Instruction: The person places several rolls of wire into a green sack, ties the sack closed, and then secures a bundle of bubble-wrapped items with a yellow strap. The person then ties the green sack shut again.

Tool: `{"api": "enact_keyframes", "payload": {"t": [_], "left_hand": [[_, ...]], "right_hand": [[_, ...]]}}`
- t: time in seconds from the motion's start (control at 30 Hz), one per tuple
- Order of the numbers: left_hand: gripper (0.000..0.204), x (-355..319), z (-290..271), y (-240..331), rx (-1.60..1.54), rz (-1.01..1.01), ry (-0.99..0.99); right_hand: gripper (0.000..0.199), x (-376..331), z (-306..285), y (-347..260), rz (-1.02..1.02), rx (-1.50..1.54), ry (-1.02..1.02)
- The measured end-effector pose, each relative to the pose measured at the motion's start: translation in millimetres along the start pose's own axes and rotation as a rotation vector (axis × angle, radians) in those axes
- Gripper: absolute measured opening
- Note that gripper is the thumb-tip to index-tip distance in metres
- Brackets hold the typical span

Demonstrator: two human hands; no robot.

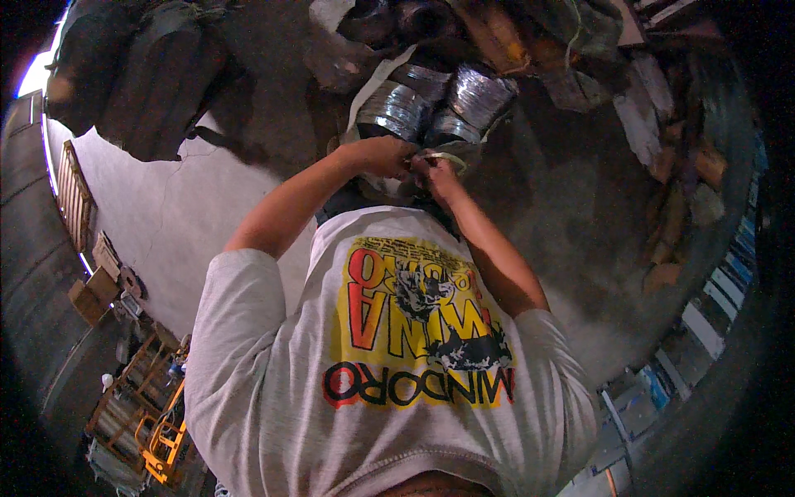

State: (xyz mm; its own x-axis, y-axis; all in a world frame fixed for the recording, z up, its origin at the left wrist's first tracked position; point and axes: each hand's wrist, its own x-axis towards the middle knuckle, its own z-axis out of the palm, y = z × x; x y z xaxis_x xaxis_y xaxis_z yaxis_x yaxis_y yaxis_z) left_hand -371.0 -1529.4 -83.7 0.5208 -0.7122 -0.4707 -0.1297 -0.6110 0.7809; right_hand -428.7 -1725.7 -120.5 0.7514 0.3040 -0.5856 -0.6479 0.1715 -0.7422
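Observation:
Close together at the near edge of an open pale sack (377,80), my two hands meet with bent fingers. The left hand (383,156) is closed, its fingertips mostly hidden by shadow. My right hand (436,176) is closed in a pinch beside it. From the right hand a thin pale strip (454,160) curves out; I cannot tell whether it is a cord or the sack's edge. Just beyond my hands, shiny silvery ringed rolls, like coils of wire, lie in the sack: one stack (391,109) at the left, another (474,98) at the right.
More sacks and dark bundles (397,21) lie beyond the rolls. Large dark sheet-like shapes (153,79) stand at far left. Wood scraps (650,91) are heaped at right. A wooden pallet (74,195) and a yellow metal frame (166,439) are at left, on the concrete floor (190,203).

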Motion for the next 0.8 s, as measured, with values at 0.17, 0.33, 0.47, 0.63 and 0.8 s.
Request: {"api": "enact_keyframes", "payload": {"t": [0.17,0.33,0.47,0.63,0.8], "left_hand": [[0.026,-5,-1,0,-0.007,0.09,0.117],[0.02,-15,-7,2,-0.108,-0.027,0.266],[0.024,-17,15,8,-0.234,-0.247,0.403],[0.026,-17,40,12,-0.558,-0.417,0.418],[0.026,-3,29,10,0.089,0.064,0.92]], "right_hand": [[0.015,7,-13,15,0.038,-0.105,0.038],[0.013,-1,-8,7,-0.003,-0.108,0.118],[0.012,-4,3,-2,0.199,0.218,0.107],[0.017,-5,15,-3,-0.02,-0.197,0.187],[0.022,-13,16,-6,-0.456,-1.084,0.145]]}}
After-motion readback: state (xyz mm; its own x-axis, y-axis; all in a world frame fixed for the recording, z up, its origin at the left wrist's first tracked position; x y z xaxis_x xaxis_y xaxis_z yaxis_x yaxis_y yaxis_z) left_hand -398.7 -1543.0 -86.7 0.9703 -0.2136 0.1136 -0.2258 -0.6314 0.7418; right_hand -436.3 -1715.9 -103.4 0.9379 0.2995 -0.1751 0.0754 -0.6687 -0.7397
